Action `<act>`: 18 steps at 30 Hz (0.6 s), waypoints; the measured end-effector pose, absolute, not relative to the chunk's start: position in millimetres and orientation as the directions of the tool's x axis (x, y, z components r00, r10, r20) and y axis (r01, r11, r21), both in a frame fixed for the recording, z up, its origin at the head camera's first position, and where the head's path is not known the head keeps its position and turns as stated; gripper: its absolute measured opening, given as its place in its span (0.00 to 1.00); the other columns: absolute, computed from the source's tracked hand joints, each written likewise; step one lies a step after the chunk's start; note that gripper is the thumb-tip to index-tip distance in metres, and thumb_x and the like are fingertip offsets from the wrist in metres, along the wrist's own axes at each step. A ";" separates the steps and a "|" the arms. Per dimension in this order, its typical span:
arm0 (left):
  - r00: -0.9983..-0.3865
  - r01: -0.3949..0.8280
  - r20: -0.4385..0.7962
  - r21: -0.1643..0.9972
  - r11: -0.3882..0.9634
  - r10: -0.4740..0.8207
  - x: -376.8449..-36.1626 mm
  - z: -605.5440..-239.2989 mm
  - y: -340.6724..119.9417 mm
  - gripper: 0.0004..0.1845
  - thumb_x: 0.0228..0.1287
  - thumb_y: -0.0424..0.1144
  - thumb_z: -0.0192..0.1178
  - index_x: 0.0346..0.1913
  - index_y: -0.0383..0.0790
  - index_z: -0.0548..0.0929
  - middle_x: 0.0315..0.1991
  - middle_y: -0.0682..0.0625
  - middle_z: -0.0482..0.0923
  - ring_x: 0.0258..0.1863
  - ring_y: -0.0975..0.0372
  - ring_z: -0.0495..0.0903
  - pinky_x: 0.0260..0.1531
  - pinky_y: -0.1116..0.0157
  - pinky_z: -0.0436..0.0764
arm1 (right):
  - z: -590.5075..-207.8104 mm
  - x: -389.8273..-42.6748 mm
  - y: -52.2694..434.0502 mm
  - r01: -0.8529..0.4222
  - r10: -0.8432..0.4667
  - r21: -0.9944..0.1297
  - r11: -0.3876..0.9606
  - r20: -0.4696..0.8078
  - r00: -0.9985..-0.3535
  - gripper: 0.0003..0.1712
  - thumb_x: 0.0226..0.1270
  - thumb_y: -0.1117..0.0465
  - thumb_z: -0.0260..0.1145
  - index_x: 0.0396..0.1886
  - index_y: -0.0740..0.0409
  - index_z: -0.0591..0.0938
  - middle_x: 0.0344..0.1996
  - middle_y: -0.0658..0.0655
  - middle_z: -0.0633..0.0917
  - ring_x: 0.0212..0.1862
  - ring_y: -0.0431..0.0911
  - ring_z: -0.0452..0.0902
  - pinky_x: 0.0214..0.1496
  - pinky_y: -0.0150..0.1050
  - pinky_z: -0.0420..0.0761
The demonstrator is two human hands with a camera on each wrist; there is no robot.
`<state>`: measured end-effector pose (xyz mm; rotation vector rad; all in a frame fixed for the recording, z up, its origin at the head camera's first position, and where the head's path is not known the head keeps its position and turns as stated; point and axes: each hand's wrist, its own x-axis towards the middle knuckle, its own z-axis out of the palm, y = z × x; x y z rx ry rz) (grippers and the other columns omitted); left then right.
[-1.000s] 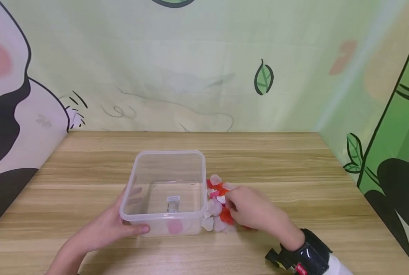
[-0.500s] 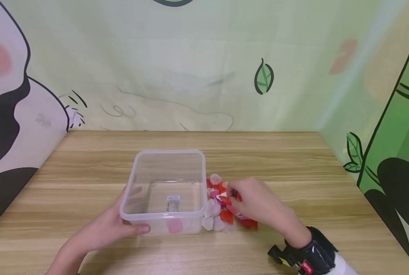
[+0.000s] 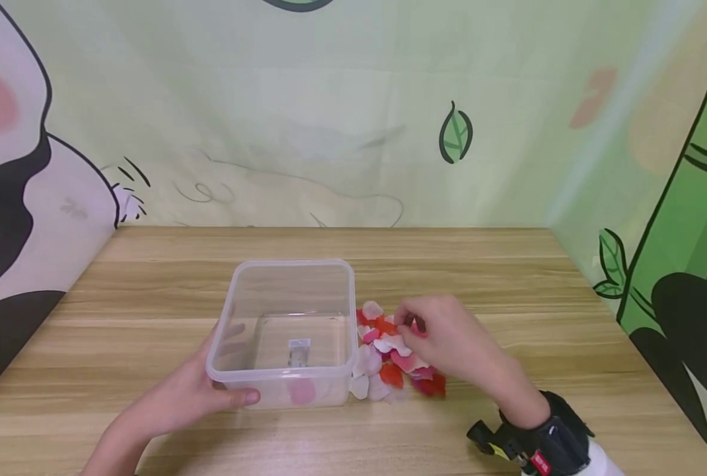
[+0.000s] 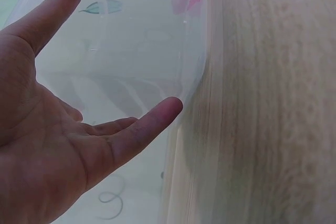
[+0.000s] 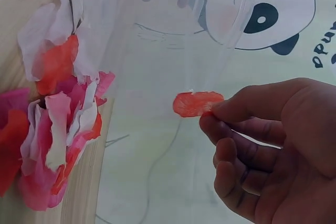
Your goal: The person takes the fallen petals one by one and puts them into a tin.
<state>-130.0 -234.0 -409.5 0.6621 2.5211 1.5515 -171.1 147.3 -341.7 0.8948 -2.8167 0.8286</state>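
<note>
I see the right hand pinching a red petal (hard to make out from the head camera) at three o'clock of the clear box, partly hiding the petal pile — the left hand, fingers apart, touches eight o'clock.

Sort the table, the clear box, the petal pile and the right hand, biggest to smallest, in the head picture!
1. Table
2. Clear box
3. Petal pile and right hand: too alike to rank; the hand hides some petals.
</note>
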 end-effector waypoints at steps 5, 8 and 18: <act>-0.898 0.310 0.139 0.874 0.375 0.418 -129.8 -408.5 -233.6 0.68 0.56 0.41 0.79 0.84 0.59 0.35 0.72 0.26 0.58 0.63 0.35 0.71 0.50 0.63 0.79 | -342.4 -171.5 147.7 -0.597 -0.504 -0.467 0.652 0.321 -0.802 0.07 0.61 0.70 0.73 0.34 0.55 0.85 0.24 0.43 0.80 0.28 0.41 0.72 0.28 0.35 0.76; -0.894 0.315 0.144 0.875 0.368 0.424 -130.0 -408.1 -233.3 0.68 0.57 0.40 0.79 0.84 0.59 0.35 0.72 0.25 0.57 0.62 0.35 0.72 0.50 0.63 0.79 | -342.9 -171.4 148.2 -0.605 -0.497 -0.468 0.644 0.345 -0.796 0.08 0.59 0.71 0.71 0.32 0.54 0.82 0.23 0.43 0.77 0.26 0.40 0.71 0.26 0.35 0.74; -0.891 0.300 0.130 0.887 0.351 0.435 -130.6 -408.5 -234.3 0.68 0.57 0.38 0.78 0.84 0.58 0.33 0.74 0.26 0.54 0.62 0.36 0.73 0.52 0.65 0.78 | -344.7 -171.7 149.8 -0.592 -0.486 -0.522 0.614 0.341 -0.805 0.10 0.59 0.73 0.64 0.33 0.55 0.77 0.19 0.43 0.75 0.20 0.37 0.67 0.21 0.34 0.71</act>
